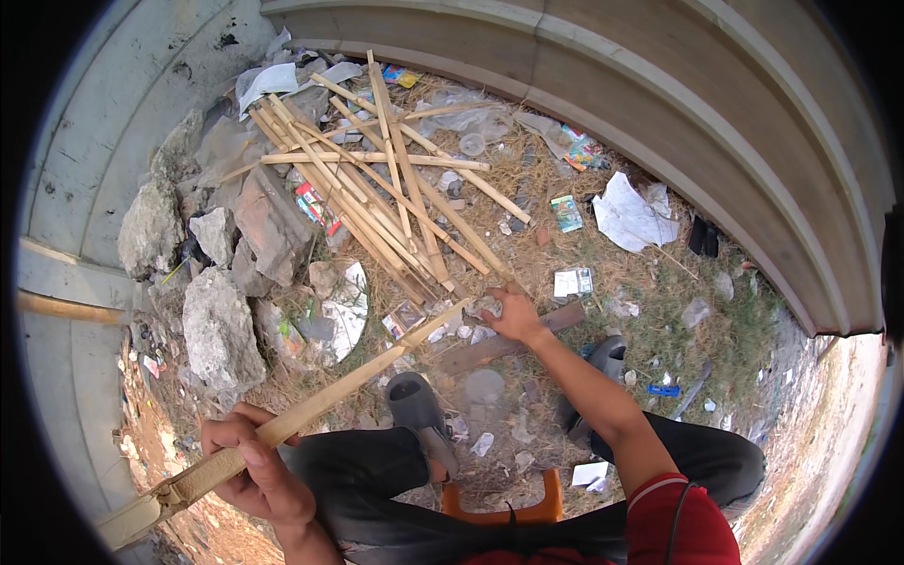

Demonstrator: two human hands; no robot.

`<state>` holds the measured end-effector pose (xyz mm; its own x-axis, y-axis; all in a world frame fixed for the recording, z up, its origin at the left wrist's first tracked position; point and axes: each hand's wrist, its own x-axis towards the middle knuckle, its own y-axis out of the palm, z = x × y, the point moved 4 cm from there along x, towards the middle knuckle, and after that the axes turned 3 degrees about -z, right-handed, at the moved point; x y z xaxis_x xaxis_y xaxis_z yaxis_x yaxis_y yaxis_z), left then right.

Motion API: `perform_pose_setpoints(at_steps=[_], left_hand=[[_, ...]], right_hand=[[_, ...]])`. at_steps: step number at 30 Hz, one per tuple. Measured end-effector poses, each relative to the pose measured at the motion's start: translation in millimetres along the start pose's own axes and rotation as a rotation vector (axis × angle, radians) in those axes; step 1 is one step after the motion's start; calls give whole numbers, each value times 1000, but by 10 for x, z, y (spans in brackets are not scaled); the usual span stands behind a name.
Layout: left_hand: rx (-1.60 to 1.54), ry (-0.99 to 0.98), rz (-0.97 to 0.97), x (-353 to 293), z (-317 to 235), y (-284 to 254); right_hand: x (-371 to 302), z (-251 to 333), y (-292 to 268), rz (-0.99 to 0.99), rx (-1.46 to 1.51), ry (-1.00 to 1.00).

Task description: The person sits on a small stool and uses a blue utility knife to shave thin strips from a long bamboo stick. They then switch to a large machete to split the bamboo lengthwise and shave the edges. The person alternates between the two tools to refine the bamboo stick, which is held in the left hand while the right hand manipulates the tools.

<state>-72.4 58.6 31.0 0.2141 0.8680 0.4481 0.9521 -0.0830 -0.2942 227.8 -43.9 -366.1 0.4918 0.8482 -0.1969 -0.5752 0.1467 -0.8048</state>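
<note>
My left hand (259,466) is closed around a long split bamboo strip (320,400), with the thumb on top. The strip slants from the lower left up toward the middle, its far end beside my right hand (513,315). That hand reaches down to the ground with its fingers apart and curved about a small greyish lump (487,306). Whether it grips the lump cannot be made out. Under the right wrist lies a dark wooden plank (480,351). Beyond both hands, a loose pile of bamboo strips (377,188) lies crisscrossed.
Rocks (221,330) stand left of the pile by a pale wall (85,169). A ribbed metal sheet (659,104) curves along the back and right. Litter and a white paper sheet (636,212) lie on dry grass. An orange stool (546,499) shows between my legs.
</note>
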Motion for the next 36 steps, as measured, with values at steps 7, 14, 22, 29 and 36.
perform_pose_setpoints(at_steps=[7,14,22,29,36], left_hand=[[16,-30,-20,4,49,73],[90,-115,-80,-18,35,79],[113,-78,-12,9,42,56],[25,-72,-30,21,53,-10],[42,-39,-57,30,78,-74]], right_hand=[[621,-520,74,-21,-429,52],[919,-679,-574,-680,-771,211],[654,393,751,-107,-267,-143],[1085,163,427,-230,-450,-219],[1098,71,-681,-413,-238,-87]])
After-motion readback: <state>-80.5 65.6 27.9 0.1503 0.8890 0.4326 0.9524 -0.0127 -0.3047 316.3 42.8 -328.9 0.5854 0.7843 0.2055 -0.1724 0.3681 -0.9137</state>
